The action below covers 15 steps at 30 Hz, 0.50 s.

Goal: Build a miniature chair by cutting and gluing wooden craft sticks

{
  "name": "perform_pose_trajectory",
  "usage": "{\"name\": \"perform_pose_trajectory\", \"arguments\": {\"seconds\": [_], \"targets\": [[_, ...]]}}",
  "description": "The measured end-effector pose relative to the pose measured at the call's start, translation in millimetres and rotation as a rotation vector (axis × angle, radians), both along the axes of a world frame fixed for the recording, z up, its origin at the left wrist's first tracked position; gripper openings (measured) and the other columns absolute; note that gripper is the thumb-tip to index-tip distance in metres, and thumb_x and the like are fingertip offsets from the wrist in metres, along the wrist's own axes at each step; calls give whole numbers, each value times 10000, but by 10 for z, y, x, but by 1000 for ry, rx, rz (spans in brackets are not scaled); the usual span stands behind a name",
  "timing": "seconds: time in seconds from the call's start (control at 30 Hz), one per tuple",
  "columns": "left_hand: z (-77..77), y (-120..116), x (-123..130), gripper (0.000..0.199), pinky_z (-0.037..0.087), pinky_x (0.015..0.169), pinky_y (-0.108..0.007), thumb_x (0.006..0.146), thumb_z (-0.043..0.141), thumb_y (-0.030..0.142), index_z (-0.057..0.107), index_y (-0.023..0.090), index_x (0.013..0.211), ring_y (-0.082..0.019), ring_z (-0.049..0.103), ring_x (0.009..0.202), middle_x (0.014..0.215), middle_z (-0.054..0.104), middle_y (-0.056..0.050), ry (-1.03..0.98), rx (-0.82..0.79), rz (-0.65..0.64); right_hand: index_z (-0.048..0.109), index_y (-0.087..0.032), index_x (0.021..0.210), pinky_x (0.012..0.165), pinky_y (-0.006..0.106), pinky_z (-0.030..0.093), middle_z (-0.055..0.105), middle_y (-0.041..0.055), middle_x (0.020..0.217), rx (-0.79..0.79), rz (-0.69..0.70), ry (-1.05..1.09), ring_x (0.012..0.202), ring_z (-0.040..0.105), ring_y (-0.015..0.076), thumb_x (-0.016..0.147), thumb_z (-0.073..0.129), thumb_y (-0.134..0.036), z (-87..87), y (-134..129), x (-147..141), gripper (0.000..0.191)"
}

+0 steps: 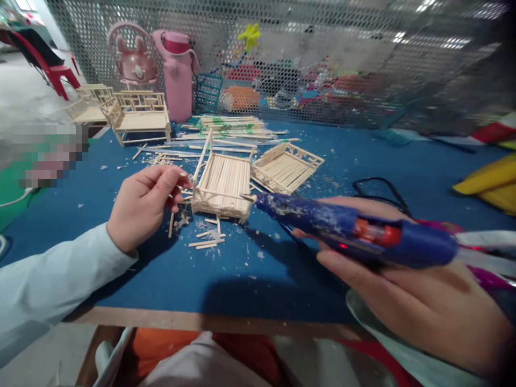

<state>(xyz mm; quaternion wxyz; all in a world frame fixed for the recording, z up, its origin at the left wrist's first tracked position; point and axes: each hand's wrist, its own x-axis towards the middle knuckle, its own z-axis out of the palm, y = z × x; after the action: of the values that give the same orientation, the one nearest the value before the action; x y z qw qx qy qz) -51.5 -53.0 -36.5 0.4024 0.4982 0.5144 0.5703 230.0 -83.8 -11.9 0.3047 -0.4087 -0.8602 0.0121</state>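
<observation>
My right hand [423,301] is wrapped round a blue glue gun [314,215] with a red light on its side. Its metal nozzle points left, over the front edge of a miniature stick bench [226,174] with a slatted seat and thin rails. Whether the nozzle touches the wood, I cannot tell. My left hand [143,201] is closed in a pinch right beside the bench's left front corner. What its fingertips grip is hidden. Another slatted stick piece [288,167] lies tilted just right of the bench.
Loose sticks [207,243] and shavings litter the blue tabletop [169,285]. Two stick benches [141,121] [91,105] stand at the back left near a pink bottle [178,80]. Bundled sticks [229,126] lie before a perforated metal panel [342,64]. A black cable [379,180] loops behind the glue gun.
</observation>
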Motion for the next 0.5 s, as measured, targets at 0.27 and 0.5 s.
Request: {"name": "perform_pose_trajectory", "arguments": {"seconds": [0.27,0.5], "targets": [[63,57,-13,145,244,353,-151,773,372,123,413,173,643,-51,297,412,554,388,26,-535,-523,-49,504,-329,1131,625,320,609,623,49,1216,75,-44,-209,906,688,234,874,476,-360,11,-133,-103,260],[-85,10,-57,146,223,422,-222,683,606,301,503,204,718,-94,323,417,478,380,68,447,-163,-142,520,-311,1158,813,329,585,596,35,1265,112,-45,-224,1015,650,231,873,503,-333,48,-101,-68,286]]}}
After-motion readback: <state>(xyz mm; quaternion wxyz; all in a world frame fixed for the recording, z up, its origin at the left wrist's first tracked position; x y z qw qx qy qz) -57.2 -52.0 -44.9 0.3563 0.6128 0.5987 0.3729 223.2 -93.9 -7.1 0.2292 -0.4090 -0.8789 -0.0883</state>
